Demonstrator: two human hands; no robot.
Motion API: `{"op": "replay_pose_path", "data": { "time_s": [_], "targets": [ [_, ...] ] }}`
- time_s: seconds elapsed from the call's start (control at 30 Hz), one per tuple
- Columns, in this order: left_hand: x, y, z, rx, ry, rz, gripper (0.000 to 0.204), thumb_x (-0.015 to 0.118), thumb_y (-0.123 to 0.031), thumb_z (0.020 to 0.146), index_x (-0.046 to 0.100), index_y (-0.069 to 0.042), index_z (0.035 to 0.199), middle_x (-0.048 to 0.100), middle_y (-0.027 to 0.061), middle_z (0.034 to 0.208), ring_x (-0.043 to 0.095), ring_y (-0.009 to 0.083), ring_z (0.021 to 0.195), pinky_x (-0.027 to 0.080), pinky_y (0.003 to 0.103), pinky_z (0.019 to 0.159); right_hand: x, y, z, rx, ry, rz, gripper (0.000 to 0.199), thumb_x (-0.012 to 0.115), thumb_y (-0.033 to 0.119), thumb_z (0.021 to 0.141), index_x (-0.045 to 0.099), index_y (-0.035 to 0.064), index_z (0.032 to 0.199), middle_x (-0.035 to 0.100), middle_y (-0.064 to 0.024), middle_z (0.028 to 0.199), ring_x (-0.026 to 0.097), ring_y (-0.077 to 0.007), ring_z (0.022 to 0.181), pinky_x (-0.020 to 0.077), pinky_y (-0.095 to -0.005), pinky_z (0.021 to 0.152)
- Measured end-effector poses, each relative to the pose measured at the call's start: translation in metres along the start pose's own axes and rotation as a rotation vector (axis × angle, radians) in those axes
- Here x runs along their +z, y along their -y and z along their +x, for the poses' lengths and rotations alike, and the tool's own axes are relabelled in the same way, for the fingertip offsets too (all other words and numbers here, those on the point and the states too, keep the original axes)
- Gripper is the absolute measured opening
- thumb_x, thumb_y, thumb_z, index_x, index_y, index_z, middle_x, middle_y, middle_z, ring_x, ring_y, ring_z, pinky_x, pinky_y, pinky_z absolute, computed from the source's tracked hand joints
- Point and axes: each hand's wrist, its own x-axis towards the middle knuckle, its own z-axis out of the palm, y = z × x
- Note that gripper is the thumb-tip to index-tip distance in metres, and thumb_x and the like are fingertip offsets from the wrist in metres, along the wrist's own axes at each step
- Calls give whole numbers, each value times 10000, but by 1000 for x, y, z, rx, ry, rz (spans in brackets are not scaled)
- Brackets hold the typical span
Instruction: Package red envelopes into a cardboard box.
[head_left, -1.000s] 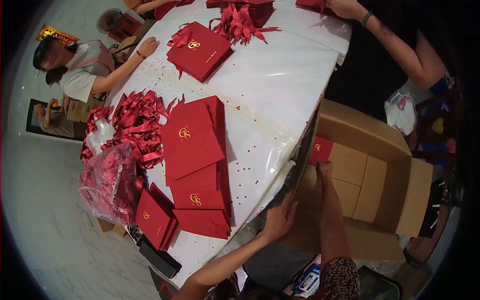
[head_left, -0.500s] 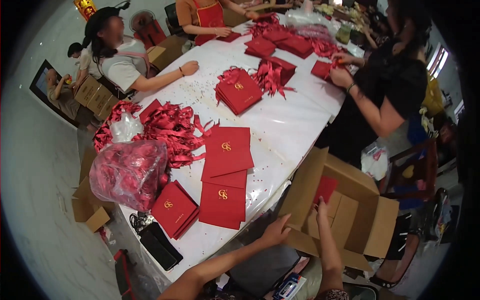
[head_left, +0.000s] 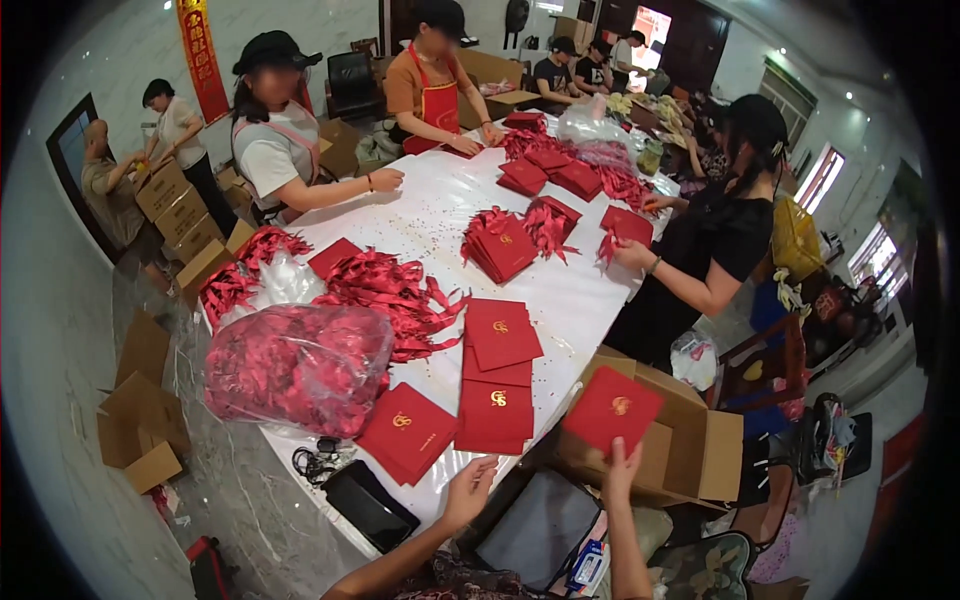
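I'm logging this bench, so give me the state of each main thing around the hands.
Left hand: fingers apart, nothing visibly held.
Right hand: closed on the red card.
Red card: gripped at its lower edge, printed face toward the camera.
Nearest card stack: skewed, edges uneven.
Large cardboard box: open, flaps spread.
Smaller cardboard box: open.
Clear plastic bag: bulging, red inside.
Red ribbon pile: loose, tangled.

A red vertical banner (head_left: 203, 65) is hung on the wall (head_left: 130, 55). Brown cartons (head_left: 178, 205) are stacked at left; an open cardboard box (head_left: 118, 430) is set on the floor (head_left: 280, 515). A black cable (head_left: 318, 460) is laid beside a black flat case (head_left: 370, 505). A wooden chair (head_left: 797, 355) is positioned near a yellow bag (head_left: 795, 240).
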Motion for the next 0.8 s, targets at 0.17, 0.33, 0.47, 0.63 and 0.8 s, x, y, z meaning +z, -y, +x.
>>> {"op": "replay_pose_path", "data": {
  "time_s": [0.17, 0.33, 0.47, 0.63, 0.8],
  "targets": [
    [-30, -35, 3, -51, 24, -282, 431, 600, -141, 917, 451, -2, 1297, 606, 119, 1167, 577, 149, 1043, 463, 276, 874, 74, 4, -102, 181, 450, 73, 474, 592, 229, 927, 403, 83, 1337, 585, -50, 1160, 607, -154, 937, 534, -302, 675],
    [-86, -70, -7, -46, -83, -369, 432, 665, -84, 856, 476, 6, 1234, 597, 93, 1153, 576, 161, 1021, 450, 288, 912, 117, -1, -128, 389, 736, -25, 434, 546, 311, 956, 438, 94, 1316, 581, -17, 1148, 579, -113, 961, 514, -296, 743],
    [-113, -62, -18, -66, -187, -410, 408, 663, -67, 855, 494, 2, 1220, 604, 89, 1146, 582, 165, 1021, 453, 288, 909, 142, 7, -96, 350, 613, -82, 282, 505, 368, 970, 561, 111, 1073, 615, 6, 913, 588, -89, 805, 466, -227, 653],
    [-126, -49, -38, -101, -162, -402, 419, 649, -53, 862, 486, 3, 1244, 599, 87, 1163, 580, 161, 1027, 454, 286, 909, 149, -13, -46, 142, 361, -203, 237, 543, 282, 954, 523, 108, 1115, 637, -18, 936, 614, -113, 804, 505, -271, 665],
    [-129, -60, -64, -117, -127, -486, 360, 633, -37, 877, 511, -11, 1214, 613, 74, 1125, 582, 129, 995, 470, 269, 870, 160, 4, -29, 75, 349, -292, 313, 579, 198, 921, 482, 75, 1192, 621, -59, 887, 600, -125, 738, 504, -274, 591]
  ]
}}
